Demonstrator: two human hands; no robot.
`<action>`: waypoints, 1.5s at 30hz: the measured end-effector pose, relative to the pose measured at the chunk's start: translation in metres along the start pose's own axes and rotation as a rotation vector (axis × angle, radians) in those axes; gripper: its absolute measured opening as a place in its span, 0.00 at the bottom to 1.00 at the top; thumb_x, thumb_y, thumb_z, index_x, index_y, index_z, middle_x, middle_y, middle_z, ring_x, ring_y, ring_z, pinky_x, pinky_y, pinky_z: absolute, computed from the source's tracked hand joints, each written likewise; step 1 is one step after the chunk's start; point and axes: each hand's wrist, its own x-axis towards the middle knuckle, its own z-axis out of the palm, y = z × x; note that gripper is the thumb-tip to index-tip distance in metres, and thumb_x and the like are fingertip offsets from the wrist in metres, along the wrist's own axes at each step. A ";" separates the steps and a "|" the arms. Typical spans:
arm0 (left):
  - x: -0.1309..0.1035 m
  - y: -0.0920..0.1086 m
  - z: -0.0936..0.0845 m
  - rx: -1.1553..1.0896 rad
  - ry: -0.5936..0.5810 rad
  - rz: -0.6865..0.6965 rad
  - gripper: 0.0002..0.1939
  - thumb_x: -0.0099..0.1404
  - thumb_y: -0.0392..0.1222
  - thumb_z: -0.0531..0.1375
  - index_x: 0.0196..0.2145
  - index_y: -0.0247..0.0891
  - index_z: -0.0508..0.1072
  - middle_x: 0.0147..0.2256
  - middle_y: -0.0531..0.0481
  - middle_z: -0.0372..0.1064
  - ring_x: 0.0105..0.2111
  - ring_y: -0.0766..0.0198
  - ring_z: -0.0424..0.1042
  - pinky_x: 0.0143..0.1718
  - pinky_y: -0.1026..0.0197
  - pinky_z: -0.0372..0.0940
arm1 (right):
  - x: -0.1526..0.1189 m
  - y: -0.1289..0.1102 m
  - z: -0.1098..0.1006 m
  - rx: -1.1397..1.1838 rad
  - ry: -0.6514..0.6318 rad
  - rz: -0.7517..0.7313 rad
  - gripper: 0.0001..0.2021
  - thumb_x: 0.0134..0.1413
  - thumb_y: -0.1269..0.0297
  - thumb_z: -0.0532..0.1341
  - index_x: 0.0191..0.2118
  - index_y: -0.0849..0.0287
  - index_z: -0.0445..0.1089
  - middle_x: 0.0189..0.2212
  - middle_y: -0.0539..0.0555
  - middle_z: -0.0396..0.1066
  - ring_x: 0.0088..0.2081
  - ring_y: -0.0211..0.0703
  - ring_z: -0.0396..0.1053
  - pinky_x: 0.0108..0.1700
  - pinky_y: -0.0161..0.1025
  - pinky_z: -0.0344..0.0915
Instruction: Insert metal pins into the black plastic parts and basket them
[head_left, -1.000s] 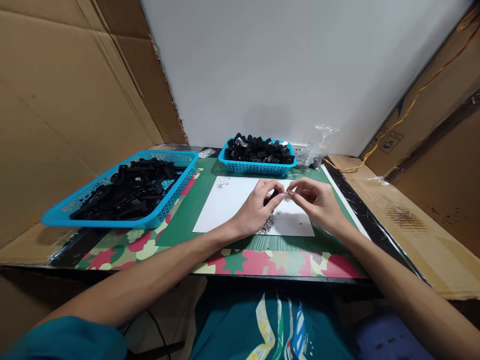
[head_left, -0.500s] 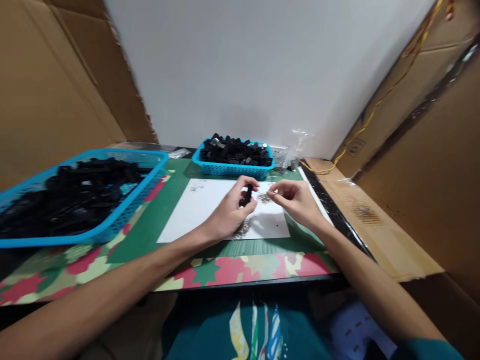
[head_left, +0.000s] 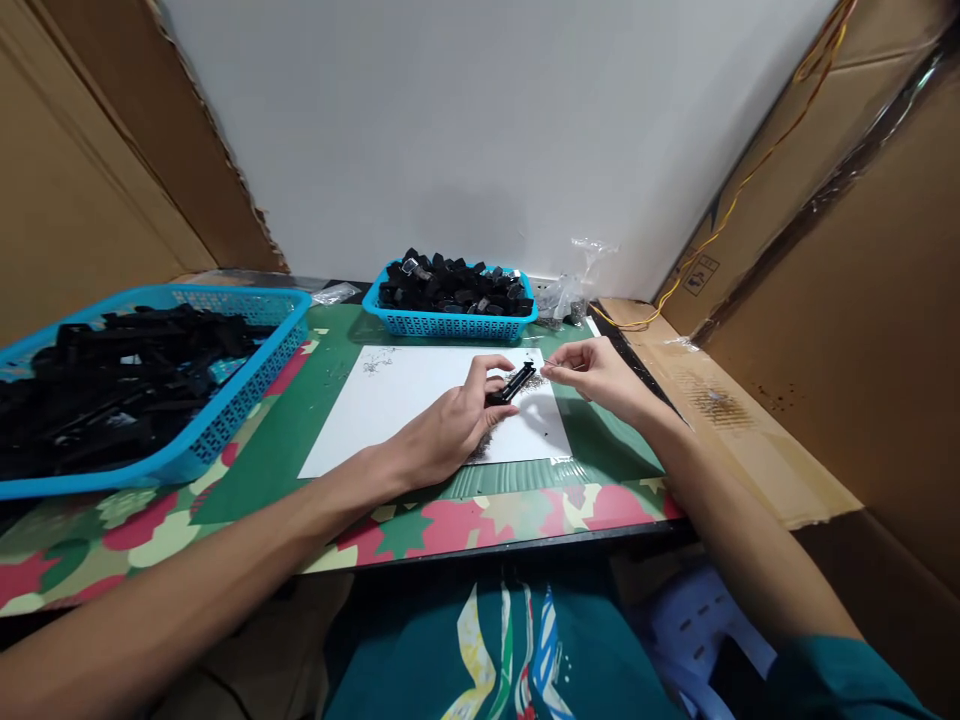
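My left hand (head_left: 469, 410) is closed around a long, narrow black plastic part (head_left: 516, 384), which tilts up toward the right above a white sheet (head_left: 420, 400). Thumb and fingers grip its lower end, and its far end sticks out. Just to the right, my right hand (head_left: 589, 372) pinches a thin, pin-like piece (head_left: 550, 364) that points at the part without touching it. Small metal bits (head_left: 536, 381) lie on the sheet behind the black part. Another pile of bits (head_left: 480, 447) is partly hidden under my left hand.
A large blue basket (head_left: 255, 400) of long black parts stands at the left. At the back, a smaller blue basket (head_left: 450, 326) holds short black pieces. A clear plastic bag (head_left: 562, 300) sits beside it. Cardboard walls (head_left: 840, 330) flank the table, with a yellow wire (head_left: 750, 190) at right.
My left hand has turned the black part from nearly upright to slanting out rightward, so more of its length shows. My right hand stays pinched close by. The camera view has shifted slightly.
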 end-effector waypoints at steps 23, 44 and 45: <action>0.004 -0.011 -0.004 0.306 -0.058 0.271 0.14 0.76 0.48 0.59 0.47 0.37 0.82 0.38 0.43 0.78 0.38 0.57 0.74 0.41 0.55 0.68 | 0.003 0.015 0.024 -0.203 -0.104 0.073 0.09 0.54 0.62 0.68 0.28 0.62 0.78 0.21 0.53 0.72 0.24 0.37 0.62 0.26 0.36 0.53; 0.004 -0.011 -0.001 0.116 -0.009 0.121 0.10 0.71 0.44 0.65 0.43 0.37 0.83 0.34 0.46 0.79 0.35 0.59 0.74 0.39 0.57 0.65 | -0.001 0.009 0.043 -0.415 0.016 -0.028 0.08 0.58 0.67 0.65 0.29 0.62 0.77 0.24 0.54 0.74 0.26 0.39 0.65 0.29 0.38 0.54; 0.004 -0.011 -0.001 0.104 -0.004 0.106 0.10 0.71 0.44 0.65 0.43 0.37 0.84 0.35 0.45 0.80 0.36 0.59 0.74 0.38 0.57 0.65 | -0.001 0.009 0.043 -0.415 0.014 -0.032 0.08 0.59 0.67 0.65 0.29 0.62 0.76 0.24 0.54 0.74 0.26 0.39 0.65 0.29 0.38 0.53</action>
